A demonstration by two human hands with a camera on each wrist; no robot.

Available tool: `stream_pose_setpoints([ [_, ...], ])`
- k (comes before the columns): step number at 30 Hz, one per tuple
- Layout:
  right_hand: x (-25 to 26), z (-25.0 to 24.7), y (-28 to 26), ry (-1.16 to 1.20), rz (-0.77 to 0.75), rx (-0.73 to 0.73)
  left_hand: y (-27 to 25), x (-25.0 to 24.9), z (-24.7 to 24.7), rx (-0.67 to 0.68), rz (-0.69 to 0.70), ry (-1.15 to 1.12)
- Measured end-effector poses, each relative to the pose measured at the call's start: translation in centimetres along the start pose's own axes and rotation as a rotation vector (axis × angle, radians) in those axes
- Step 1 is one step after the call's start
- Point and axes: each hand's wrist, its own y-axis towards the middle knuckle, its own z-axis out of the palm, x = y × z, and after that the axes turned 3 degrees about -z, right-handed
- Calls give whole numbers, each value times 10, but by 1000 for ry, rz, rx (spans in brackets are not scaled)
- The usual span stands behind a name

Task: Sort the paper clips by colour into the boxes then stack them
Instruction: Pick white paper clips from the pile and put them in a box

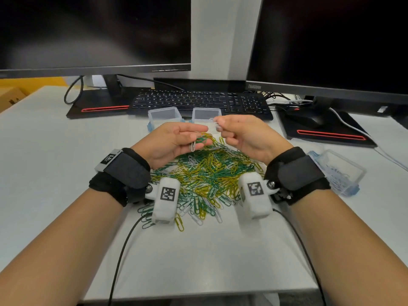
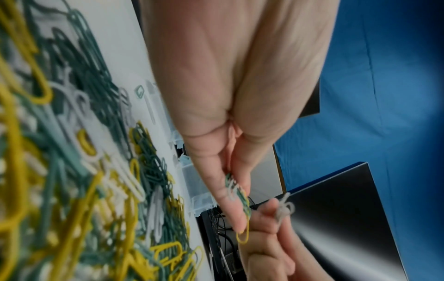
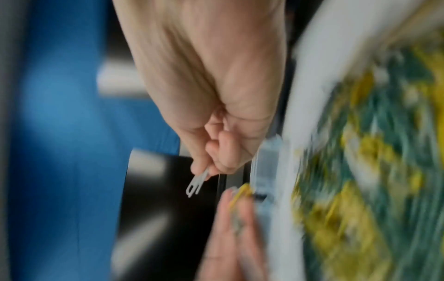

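Both hands lift paper clips above a mixed pile on the counter (image 1: 55, 138).

The left hand (image 1: 174, 140) pinches a small bunch of green, yellow and white clips (image 1: 202, 139); the right hand (image 1: 245, 134) pinches a white clip (image 3: 195, 183) at its fingertips. The pile (image 1: 205, 173) lies beneath them. Two boxes (image 1: 165, 113) stand behind it, a third box (image 1: 341, 171) at right.

hands: 2, left hand (image 1: 174, 141) and right hand (image 1: 245, 135) | clear boxes: 3, two (image 1: 165, 114) (image 1: 206, 114) by the keyboard, one (image 1: 340, 171) at right | monitors: 2 | keyboard (image 1: 198, 101): 1 | paper clips pile (image 1: 203, 173): too many to count
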Motion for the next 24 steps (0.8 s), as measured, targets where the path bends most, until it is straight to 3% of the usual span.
stream_pose_setpoints([
  [3,3,0,0,516,219,142,1,-1,1,-77,53,-94],
  [6,4,0,1,613,298,172,5,-1,0,-187,128,-180],
  [13,-3,31,-6,256,334,150,5,-7,7,-234,341,-209],
  [18,-9,38,-4,141,246,150,2,-1,15,-210,360,-49],
  [24,7,27,-11,25,230,207,4,2,12,-209,361,-123],
])
